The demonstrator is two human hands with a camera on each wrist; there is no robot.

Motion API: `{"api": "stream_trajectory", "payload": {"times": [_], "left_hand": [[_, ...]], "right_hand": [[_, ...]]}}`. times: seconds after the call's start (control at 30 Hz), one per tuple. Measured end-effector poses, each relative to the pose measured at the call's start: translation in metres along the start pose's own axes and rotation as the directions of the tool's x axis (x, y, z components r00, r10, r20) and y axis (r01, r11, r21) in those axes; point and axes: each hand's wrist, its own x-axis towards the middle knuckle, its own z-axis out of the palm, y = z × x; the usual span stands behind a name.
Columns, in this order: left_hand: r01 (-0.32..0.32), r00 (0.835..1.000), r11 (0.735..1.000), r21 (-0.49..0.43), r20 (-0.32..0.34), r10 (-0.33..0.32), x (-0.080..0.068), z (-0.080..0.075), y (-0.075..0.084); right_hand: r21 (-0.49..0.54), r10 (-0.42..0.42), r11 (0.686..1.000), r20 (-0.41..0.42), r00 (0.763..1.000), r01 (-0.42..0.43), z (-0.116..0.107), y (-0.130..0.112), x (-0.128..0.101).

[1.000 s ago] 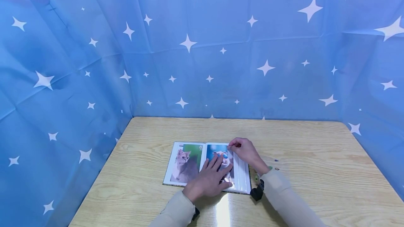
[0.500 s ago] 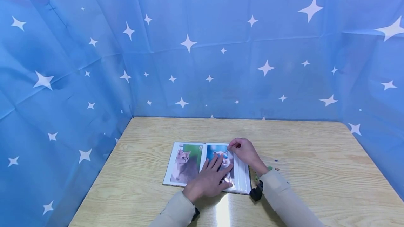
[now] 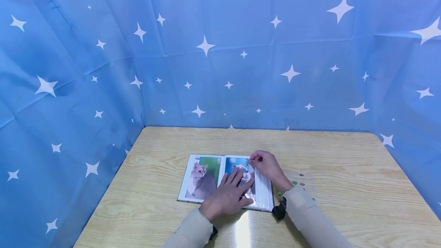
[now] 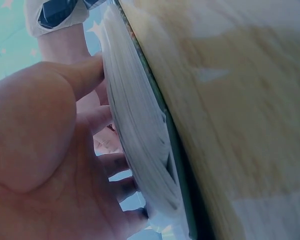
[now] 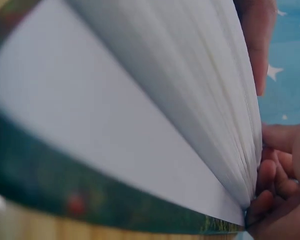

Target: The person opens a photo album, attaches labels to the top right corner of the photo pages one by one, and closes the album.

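The photo album (image 3: 225, 182) is kept open near the wooden table's (image 3: 344, 186) front edge by the left hand (image 3: 227, 198), pressed flat with straight fingers, so its right page's top corner can be pinched by the right hand (image 3: 268, 167).

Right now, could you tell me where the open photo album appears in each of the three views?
Head: the photo album lies open at lower centre on the table, under both hands.
Left wrist: its stacked page edges run down the middle, beside the left hand.
Right wrist: its fanned pages fill the frame.
Shared landmark: the album's green cover.
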Motion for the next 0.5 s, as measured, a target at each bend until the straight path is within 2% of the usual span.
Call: {"api": "stream_trajectory", "payload": {"times": [0.5], "left_hand": [[0.012,1.0,1.0,-0.01,0.003,-0.012,-0.0006,0.0,0.0002]], "right_hand": [[-0.013,0.034,0.999,0.009,0.999,-0.034,-0.0016,-0.0031,0.0011]]}}
